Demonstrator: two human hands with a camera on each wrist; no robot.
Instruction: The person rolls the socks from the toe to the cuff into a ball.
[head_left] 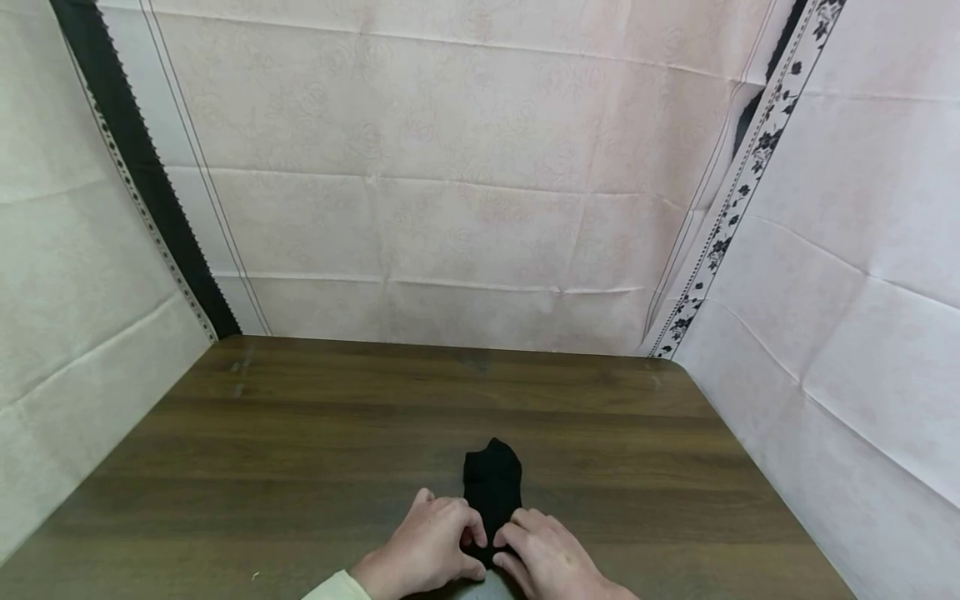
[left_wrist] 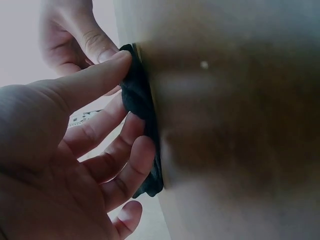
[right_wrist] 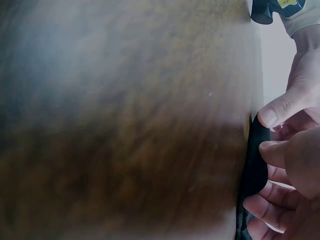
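I see the left hand (head_left: 435, 540) and right hand (head_left: 551, 554), fingers curled and only slightly parted from the thumbs, both pinching the black cloth (head_left: 492, 479) by its near end on the table (head_left: 337, 433).

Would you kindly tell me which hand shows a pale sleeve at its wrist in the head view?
The left hand: a pale sleeve shows at its wrist, whereas the right hand shows none.

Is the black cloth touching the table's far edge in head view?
No, bare wooden tabletop shows between the black cloth and the far edge.
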